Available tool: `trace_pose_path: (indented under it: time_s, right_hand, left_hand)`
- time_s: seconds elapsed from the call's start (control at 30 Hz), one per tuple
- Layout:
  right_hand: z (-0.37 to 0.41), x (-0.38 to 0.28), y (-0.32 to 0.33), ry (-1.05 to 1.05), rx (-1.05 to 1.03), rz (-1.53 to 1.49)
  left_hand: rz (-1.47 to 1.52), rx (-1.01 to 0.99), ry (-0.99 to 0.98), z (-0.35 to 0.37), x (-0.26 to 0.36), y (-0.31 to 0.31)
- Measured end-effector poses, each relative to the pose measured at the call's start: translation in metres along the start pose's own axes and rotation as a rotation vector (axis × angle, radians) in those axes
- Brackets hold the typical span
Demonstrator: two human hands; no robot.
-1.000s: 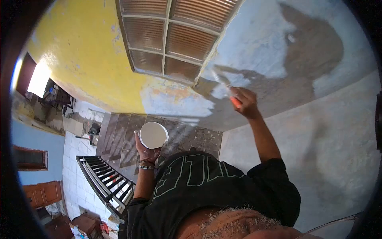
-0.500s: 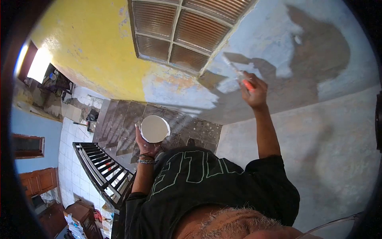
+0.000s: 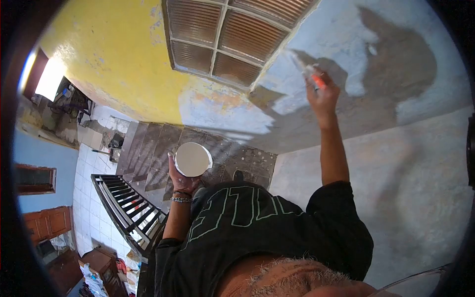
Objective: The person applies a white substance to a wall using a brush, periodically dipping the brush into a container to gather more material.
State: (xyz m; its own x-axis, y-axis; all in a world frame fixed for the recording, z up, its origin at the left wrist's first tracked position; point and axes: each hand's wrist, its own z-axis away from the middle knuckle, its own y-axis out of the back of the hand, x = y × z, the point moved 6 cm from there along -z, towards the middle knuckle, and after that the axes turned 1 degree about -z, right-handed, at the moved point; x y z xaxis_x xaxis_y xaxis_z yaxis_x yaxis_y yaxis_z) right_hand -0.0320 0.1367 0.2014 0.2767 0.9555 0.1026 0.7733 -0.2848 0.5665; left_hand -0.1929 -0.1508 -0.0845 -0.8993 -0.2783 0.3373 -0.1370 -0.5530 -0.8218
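Observation:
My right hand [image 3: 324, 99] is wrapped round the orange handle of a paintbrush [image 3: 318, 80]. The brush's pale, motion-blurred end points up and left, close to the patchy pale-blue wall [image 3: 341, 49] right of the window. Low in front of my body, my left hand [image 3: 182, 181] grips a round white bucket [image 3: 210, 166] by its near left side. Off-white paint [image 3: 192, 159] shows in the bucket's mouth, and whitish smears mark my left thumb.
A framed window [image 3: 216, 49] with ribbed panes divides yellow wall [image 3: 109, 54] from blue. Beneath me lie dark tiled steps [image 3: 153, 143], bordered by a black metal railing [image 3: 126, 208] at left. A pale wall [image 3: 396, 198] stands close on my right. Furniture [image 3: 101, 262] sits on white tiles below.
My right hand has moved up and slightly right along the wall with the paintbrush. My left hand and the bucket stay almost where they were.

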Motion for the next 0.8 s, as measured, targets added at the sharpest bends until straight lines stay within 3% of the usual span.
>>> trace_pose_path:
  time_s: [0.1, 0.2, 0.33, 0.4, 0.53, 0.6, 0.67, 0.7, 0.73, 0.77, 0.8]
  right_hand:
    - [-0.041, 0.002, 0.034, 0.069, 0.122, 0.030]
    - [-0.078, 0.016, 0.064, 0.027, 0.135, 0.092]
    - [-0.126, 0.033, 0.112, -0.026, 0.118, 0.161]
    - [-0.150, 0.032, 0.139, 0.123, 0.306, 0.044]
    - [-0.170, 0.039, 0.169, 0.104, 0.422, -0.113]
    - [-0.155, 0.030, 0.176, 0.212, 0.269, 0.296]
    - [-0.098, 0.020, 0.139, 0.002, 0.160, 0.080]
    - [-0.061, 0.030, 0.115, 0.089, 0.087, 0.003]
    - [-0.035, 0.024, 0.090, 0.025, -0.064, -0.125]
    - [-0.026, -0.002, 0.071, 0.078, -0.091, 0.067]
    - [-0.019, 0.005, 0.065, 0.080, -0.089, 0.067]
  left_hand:
    - [-0.032, 0.018, 0.002, -0.001, 0.001, 0.004]
    - [-0.012, -0.102, 0.013, -0.003, 0.000, -0.004]
    - [-0.006, -0.047, 0.022, -0.004, 0.001, -0.009]
    - [-0.014, -0.072, 0.017, -0.007, 0.001, -0.007]
    - [0.017, 0.086, 0.009, 0.001, 0.003, -0.025]
    - [-0.022, 0.058, -0.012, -0.003, 0.004, -0.020]
    - [-0.034, 0.009, -0.003, -0.004, 0.004, -0.014]
    - [-0.038, -0.038, 0.002, -0.005, 0.004, -0.013]
    - [-0.037, -0.041, 0.001, -0.005, 0.005, -0.011]
    - [-0.041, -0.044, 0.010, -0.006, 0.004, -0.009]
    - [-0.047, -0.045, 0.018, -0.007, 0.004, -0.009]
